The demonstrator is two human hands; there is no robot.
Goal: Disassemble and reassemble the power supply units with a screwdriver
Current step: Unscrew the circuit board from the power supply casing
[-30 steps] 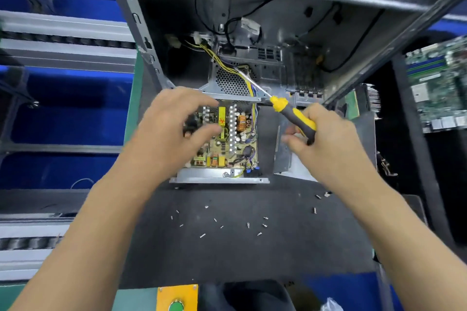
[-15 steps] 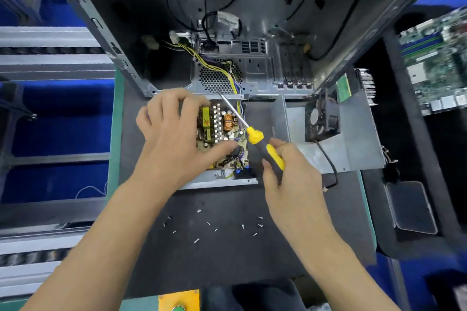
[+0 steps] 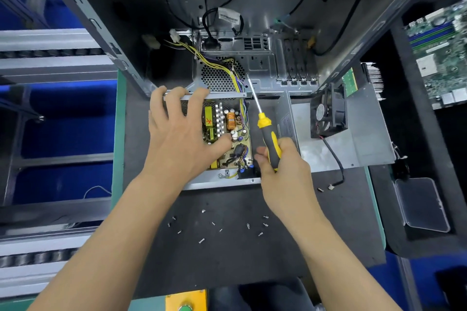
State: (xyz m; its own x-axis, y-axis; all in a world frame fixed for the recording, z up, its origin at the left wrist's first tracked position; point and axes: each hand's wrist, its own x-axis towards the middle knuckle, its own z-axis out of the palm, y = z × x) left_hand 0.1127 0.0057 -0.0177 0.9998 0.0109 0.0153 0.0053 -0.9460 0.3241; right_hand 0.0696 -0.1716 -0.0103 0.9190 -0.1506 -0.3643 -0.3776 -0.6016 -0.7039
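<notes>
A person stands over a dark mat (image 3: 227, 260) on a workbench, both bare forearms reaching forward. At the far side of the mat stands an open metal computer case (image 3: 252, 20), its inside facing the person, with black cables and yellow wires hanging in it. In front of the case, on the mat, lies the opened power supply (image 3: 222, 179), a shallow metal tray with its circuit board (image 3: 227, 134) exposed. To its right lies the removed metal cover (image 3: 366, 139), with a black fan (image 3: 328, 111) standing on it and a thin cable trailing from the fan onto the mat.

The left hand (image 3: 182, 139) is spread wide over the left part of the power supply: its fingertips rest on the far metal rim and its thumb reaches across onto the board.

The right hand (image 3: 283, 166) grips the yellow and black handle of a screwdriver (image 3: 265, 129), just beside the tray's right edge. The shaft slants up and away, its tip near the yellow wires at the tray's far right corner.

About a dozen small screws (image 3: 214, 225) lie scattered on the mat in front of the tray, between the forearms. A green motherboard (image 3: 439, 58) lies at the far right.
</notes>
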